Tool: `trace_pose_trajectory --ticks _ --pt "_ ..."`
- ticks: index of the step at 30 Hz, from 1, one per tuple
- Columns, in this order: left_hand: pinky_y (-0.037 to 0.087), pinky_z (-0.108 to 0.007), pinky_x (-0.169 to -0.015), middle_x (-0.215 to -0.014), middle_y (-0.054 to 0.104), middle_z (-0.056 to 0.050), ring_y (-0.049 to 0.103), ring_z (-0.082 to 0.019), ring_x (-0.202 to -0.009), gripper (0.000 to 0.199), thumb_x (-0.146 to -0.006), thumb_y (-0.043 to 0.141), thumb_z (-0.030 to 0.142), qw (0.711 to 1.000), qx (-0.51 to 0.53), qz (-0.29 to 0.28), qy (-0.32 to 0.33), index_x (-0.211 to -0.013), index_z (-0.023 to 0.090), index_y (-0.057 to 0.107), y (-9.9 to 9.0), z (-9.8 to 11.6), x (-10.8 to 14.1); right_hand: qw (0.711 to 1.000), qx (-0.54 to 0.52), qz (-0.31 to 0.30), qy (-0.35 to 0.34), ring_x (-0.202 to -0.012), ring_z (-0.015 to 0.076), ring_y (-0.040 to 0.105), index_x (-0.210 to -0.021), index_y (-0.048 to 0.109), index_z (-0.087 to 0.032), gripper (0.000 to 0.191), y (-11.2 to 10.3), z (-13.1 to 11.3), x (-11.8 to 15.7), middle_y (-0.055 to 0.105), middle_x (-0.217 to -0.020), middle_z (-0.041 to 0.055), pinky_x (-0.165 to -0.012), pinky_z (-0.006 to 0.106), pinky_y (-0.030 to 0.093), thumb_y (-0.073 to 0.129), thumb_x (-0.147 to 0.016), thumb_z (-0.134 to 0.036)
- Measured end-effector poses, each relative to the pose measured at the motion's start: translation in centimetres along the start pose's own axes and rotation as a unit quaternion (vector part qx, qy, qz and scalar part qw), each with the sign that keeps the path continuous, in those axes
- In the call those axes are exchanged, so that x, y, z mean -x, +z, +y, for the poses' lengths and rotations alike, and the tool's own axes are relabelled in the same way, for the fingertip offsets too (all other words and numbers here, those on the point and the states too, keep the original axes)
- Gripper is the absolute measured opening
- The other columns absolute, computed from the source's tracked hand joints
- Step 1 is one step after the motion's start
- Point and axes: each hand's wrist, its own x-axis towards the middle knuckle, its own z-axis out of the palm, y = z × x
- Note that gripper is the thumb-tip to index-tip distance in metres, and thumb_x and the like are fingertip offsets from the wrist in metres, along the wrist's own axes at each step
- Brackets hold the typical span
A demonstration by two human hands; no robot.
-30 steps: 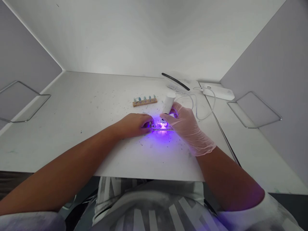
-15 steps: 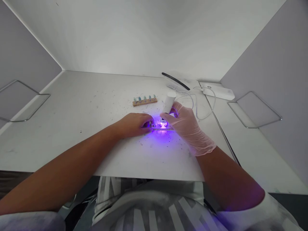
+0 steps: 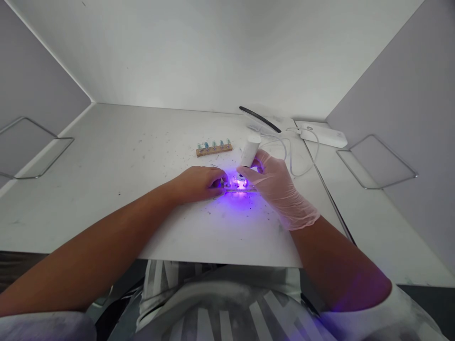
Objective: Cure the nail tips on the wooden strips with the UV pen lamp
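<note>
My right hand [image 3: 277, 187], in a thin pink glove, is closed around a small white UV lamp [image 3: 250, 150] tilted over the desk. Violet light from it falls on a narrow strip [image 3: 234, 190] with small pieces standing on it; glare blurs their details. At the strip's left end, the fingers of my bare left hand [image 3: 201, 183] are pinched on it. Just behind my hands stands a wooden nail tip holder [image 3: 214, 150] carrying several bluish, clear nail tips.
A black curved nail file [image 3: 260, 118] lies at the back by some clear plastic. A white cable [image 3: 290, 158] loops right toward a white power strip [image 3: 323, 135]. Wire frames [image 3: 377, 163] project from both side walls. Small dark crumbs dot the white desk [image 3: 117, 222].
</note>
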Motion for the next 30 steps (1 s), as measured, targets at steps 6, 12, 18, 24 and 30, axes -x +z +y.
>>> trace_pose_trajectory --ticks 6,12,18,24,30 --pt "0.037 -0.026 -0.063 -0.091 0.067 -0.002 0.058 -0.015 -0.076 0.029 -0.085 0.052 0.046 1.0 -0.003 0.0 0.002 -0.098 0.022 0.062 0.03 -0.06 -0.04 1.0 -0.003 -0.004 0.002 -0.061 0.0129 0.055 -0.101 0.068 -0.022 0.031 0.02 0.05 -0.01 0.067 -0.075 -0.0004 -0.061 0.033 0.045 0.065 -0.078 -0.043" --pt "0.037 -0.026 -0.063 -0.09 0.066 -0.001 0.057 -0.015 -0.076 0.028 -0.085 0.053 0.046 1.0 -0.002 0.0 0.001 -0.098 0.022 0.062 0.02 -0.07 0.02 1.0 0.004 -0.003 0.004 -0.059 0.0124 0.053 -0.1 0.068 -0.022 0.032 -0.04 0.07 -0.03 0.067 -0.074 -0.0004 -0.06 0.033 0.045 0.065 -0.078 -0.044" --pt "0.036 -0.026 -0.062 -0.088 0.065 -0.001 0.057 -0.015 -0.074 0.027 -0.085 0.053 0.045 1.0 -0.005 0.002 0.003 -0.096 0.022 0.061 0.07 -0.07 -0.01 1.0 0.005 -0.003 0.004 -0.059 0.0121 0.053 -0.1 0.068 -0.021 0.032 -0.02 0.08 -0.05 0.067 -0.075 -0.0003 -0.059 0.032 0.044 0.065 -0.078 -0.044" --pt "0.037 -0.026 -0.063 -0.089 0.065 -0.001 0.057 -0.015 -0.074 0.028 -0.085 0.053 0.045 1.0 0.0 -0.001 0.0 -0.097 0.022 0.062 -0.02 0.01 0.01 1.0 0.008 0.001 0.005 -0.059 0.0118 0.051 -0.1 0.068 -0.021 0.032 -0.03 0.03 -0.01 0.065 -0.073 -0.0007 -0.06 0.032 0.043 0.065 -0.078 -0.045" --pt "0.036 -0.026 -0.062 -0.088 0.065 -0.002 0.056 -0.015 -0.074 0.028 -0.084 0.053 0.045 1.0 0.002 -0.003 -0.001 -0.097 0.021 0.062 -0.13 0.03 0.02 1.0 0.006 0.002 -0.007 -0.058 0.0116 0.049 -0.099 0.068 -0.021 0.032 -0.01 0.08 -0.02 0.064 -0.072 -0.0004 -0.059 0.031 0.042 0.064 -0.079 -0.045"
